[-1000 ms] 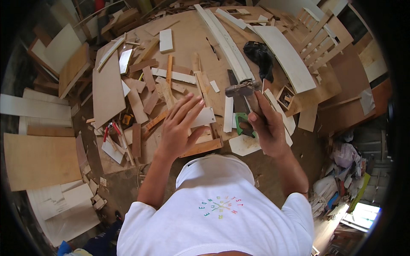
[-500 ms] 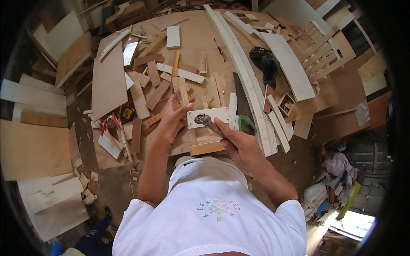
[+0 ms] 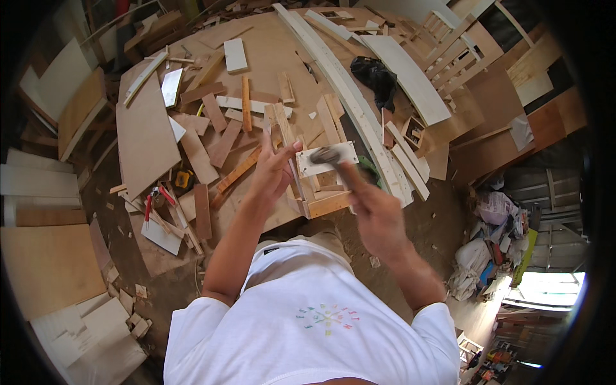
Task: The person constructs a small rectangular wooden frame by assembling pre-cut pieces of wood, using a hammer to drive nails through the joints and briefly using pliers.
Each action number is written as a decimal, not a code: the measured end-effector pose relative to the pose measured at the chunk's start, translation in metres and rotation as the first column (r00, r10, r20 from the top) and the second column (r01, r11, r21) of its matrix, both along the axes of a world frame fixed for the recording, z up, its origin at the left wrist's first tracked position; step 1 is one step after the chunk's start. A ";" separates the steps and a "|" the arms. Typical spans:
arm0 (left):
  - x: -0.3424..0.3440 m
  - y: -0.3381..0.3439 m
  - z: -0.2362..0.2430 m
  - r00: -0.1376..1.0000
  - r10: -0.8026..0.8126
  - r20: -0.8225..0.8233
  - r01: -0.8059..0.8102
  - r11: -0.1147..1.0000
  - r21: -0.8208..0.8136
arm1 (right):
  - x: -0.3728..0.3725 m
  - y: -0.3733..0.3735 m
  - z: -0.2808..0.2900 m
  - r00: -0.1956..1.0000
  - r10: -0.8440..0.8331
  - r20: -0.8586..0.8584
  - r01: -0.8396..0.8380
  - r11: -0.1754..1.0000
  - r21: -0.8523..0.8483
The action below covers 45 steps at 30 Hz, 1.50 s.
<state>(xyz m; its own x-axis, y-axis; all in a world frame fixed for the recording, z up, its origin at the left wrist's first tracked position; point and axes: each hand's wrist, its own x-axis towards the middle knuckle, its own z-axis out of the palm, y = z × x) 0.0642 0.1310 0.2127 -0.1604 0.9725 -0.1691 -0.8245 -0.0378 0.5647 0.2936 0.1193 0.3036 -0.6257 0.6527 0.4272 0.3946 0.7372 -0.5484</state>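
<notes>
My right hand [image 3: 380, 215] is closed round the handle of a hammer [image 3: 326, 156]. Its blurred metal head is over a small white board [image 3: 346, 151], and I cannot tell whether it touches. The board lies across a narrow wooden frame [image 3: 328, 204] at the near edge of the table, with small dark spots near its ends. My left hand [image 3: 273, 172] is beside the frame's left rail, fingers stretched and apart, the thumb tip close to the board's left end. Part of a green-handled saw [image 3: 368, 167] shows behind the hammer.
Wooden offcuts [image 3: 224, 142] litter the worktable, left of two long pale beams [image 3: 346, 90]. A black plastic bag [image 3: 374, 77] lies right of the beams. Red-handled pliers [image 3: 154, 202] and a yellow-black tape measure [image 3: 184, 178] are at the left edge. Panels [image 3: 50, 266] lean farther left.
The view has turned, so the table's things appear farther left. The frame and white board have shifted right and tilted slightly. The hammer and right hand are now blurred; the left hand's fingers look clearer.
</notes>
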 end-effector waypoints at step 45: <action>-0.001 -0.002 -0.002 0.995 -0.051 0.091 0.046 0.997 0.055 | -0.010 -0.024 0.024 0.931 -0.331 -0.153 0.312 0.940 -0.136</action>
